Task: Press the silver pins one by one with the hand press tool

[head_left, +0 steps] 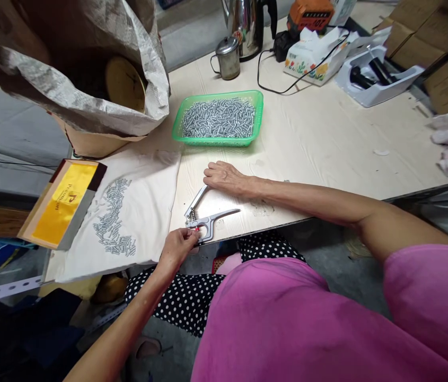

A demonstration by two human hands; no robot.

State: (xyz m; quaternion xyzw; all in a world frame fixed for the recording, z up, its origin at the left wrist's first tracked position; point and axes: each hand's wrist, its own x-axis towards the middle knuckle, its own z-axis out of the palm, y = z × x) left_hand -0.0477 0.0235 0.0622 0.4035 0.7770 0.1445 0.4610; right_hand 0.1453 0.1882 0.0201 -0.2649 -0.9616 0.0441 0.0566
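A silver plier-like tool (207,223) with a coil spring lies near the table's front edge, its two handles spread apart. Closed around the end of its raised handle is my right hand (224,176). At the tool's lower end, my left hand (178,245) is pinched shut; a bit of red shows by the fingertips, but the small piece there is mostly hidden. Left of the tool, a white cloth (156,185) carries a curved heap of small metal pins (114,220). Beyond my right hand stands a green basket (218,141) full of similar short metal pieces.
A yellow box (62,204) rests on the cloth's left side. Behind it stands a large open woven sack (156,79). A lidded metal mug (228,61), a kettle (251,26), a tissue box (311,63) with a black cable, and a white tray (367,93) line the back.
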